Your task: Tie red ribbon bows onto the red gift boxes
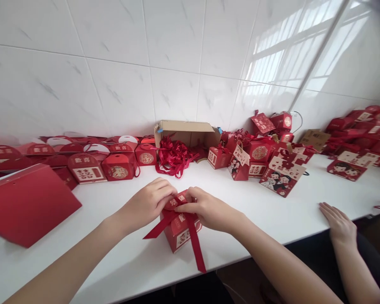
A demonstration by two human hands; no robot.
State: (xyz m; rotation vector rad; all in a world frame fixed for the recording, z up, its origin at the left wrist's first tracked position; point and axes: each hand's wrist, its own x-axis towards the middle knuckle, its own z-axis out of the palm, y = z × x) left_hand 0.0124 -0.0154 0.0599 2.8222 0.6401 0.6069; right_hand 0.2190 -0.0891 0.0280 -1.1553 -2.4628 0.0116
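Observation:
A small red gift box (174, 230) with printed characters stands near the table's front edge, turned at an angle. Dark red ribbon (194, 242) crosses its top, and two cut tails hang down over the sides. My left hand (150, 200) pinches the ribbon at the left of the box top. From the right, my right hand (205, 207) has its thumb and index finger closed on the ribbon's knot or loop. The fingers partly cover the knot, so its exact shape is hidden.
Rows of red boxes (87, 169) line the wall at left. A cardboard carton (186, 126) spills loose red ribbons (174, 158). Finished-looking boxes (281, 175) with tags stand at right. A large red folder-like piece (31, 202) lies left. Another person's hand (340, 226) rests at the right edge.

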